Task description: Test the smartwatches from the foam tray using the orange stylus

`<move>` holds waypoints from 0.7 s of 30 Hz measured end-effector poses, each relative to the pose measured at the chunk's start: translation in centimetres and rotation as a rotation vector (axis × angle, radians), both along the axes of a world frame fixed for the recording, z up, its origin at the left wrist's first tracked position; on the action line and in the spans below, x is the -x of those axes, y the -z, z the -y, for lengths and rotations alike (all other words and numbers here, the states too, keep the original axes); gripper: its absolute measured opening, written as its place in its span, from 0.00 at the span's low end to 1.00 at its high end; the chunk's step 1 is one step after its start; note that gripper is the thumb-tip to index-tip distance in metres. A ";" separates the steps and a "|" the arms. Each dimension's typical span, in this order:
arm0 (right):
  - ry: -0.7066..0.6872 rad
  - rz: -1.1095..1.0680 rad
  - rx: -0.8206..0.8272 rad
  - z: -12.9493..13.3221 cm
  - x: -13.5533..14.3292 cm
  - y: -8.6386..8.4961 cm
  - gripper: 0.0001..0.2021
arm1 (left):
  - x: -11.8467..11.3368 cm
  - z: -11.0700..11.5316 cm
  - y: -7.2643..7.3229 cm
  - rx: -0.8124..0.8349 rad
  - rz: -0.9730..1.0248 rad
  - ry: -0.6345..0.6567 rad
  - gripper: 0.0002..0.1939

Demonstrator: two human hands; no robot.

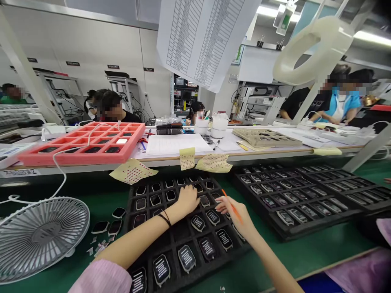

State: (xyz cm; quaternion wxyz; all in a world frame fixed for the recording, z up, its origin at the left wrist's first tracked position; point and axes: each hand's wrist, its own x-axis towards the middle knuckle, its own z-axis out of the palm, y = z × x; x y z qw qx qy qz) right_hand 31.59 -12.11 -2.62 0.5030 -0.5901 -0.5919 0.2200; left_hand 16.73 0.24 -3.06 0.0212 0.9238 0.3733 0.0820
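Note:
A black foam tray point(180, 235) with square compartments lies in front of me, holding several watch bodies, some with white text on their screens, such as one watch point(186, 258) near the front. My left hand point(187, 199) reaches over the tray's upper middle, knuckles up and fingers bent; whatever its fingertips touch is hidden. A black band circles that wrist. At the tray's right side, my right hand point(233, 211) is closed around an orange stick-like tool point(233, 207), beside a watch point(204, 200) that lies between the two hands.
A grey fan point(45, 238) stands at the left, with loose watches point(100, 227) and paper scraps beside it. More filled black trays point(287, 234) lie at the right. Above, a shelf point(166, 158) bears a red foam tray point(128, 152) and papers. People sit or stand beyond.

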 end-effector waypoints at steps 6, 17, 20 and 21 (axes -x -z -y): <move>0.052 0.585 0.110 -1.9 1.6 1.8 0.15 | 2.3 0.7 0.5 -0.013 -0.088 0.194 0.08; 0.081 0.754 0.218 -2.1 1.7 3.6 0.13 | 4.0 6.0 0.1 -0.085 -0.101 0.140 0.16; 0.044 0.490 0.174 -1.9 1.0 3.8 0.11 | 3.4 6.7 0.6 -0.045 -0.116 0.068 0.16; 0.010 0.380 0.177 -1.9 0.8 3.8 0.11 | 3.2 6.7 0.6 -0.021 -0.115 0.059 0.16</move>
